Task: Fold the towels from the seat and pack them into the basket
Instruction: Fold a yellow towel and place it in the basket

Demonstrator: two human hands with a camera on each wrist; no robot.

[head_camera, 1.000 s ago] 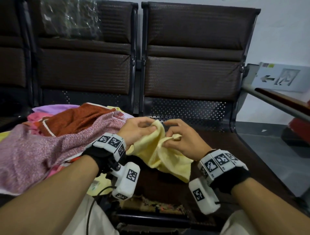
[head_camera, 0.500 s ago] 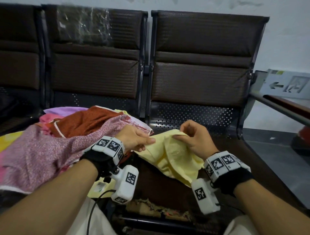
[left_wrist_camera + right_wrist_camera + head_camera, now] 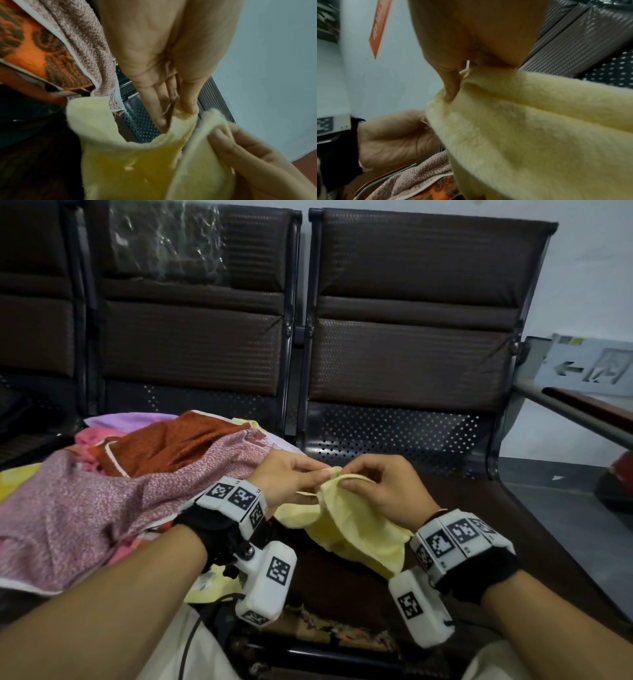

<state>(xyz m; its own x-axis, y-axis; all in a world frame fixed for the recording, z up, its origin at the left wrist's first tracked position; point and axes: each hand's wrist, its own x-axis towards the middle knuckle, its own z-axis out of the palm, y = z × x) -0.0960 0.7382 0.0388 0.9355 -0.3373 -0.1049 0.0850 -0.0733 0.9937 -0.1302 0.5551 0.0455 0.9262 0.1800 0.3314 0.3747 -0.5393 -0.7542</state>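
Two hands: both hold one pale yellow fluffy towel (image 3: 349,522) at its upper edge, very near each other, above the dark brown seat (image 3: 496,525).
Left hand (image 3: 284,477): thumb and fingers are closed in a pinch on the towel's edge; in the left wrist view the fingers (image 3: 159,108) lie almost straight along the cloth and the thumb presses the edge against them.
Right hand (image 3: 383,484): fingers are curled and pinch the same edge just beside the left hand; in the right wrist view one fingertip (image 3: 449,93) presses into a fold of the yellow cloth (image 3: 530,128).
Towel position: it hangs down from the two pinches in loose folds, and its lower part seems to lie on the seat between the forearms; it is not folded.
Towel pile: on the neighbouring seat to the left lie other towels in a heap, a pink speckled towel (image 3: 85,508) on top at the front, a rust orange towel (image 3: 178,440) behind it, and a lilac cloth (image 3: 120,419) at the back.
Pile and left hand: the speckled towel reaches just beside the left wrist; I cannot tell if they touch.
Wrist bands: each wrist carries a white block with black square markers (image 3: 236,498).
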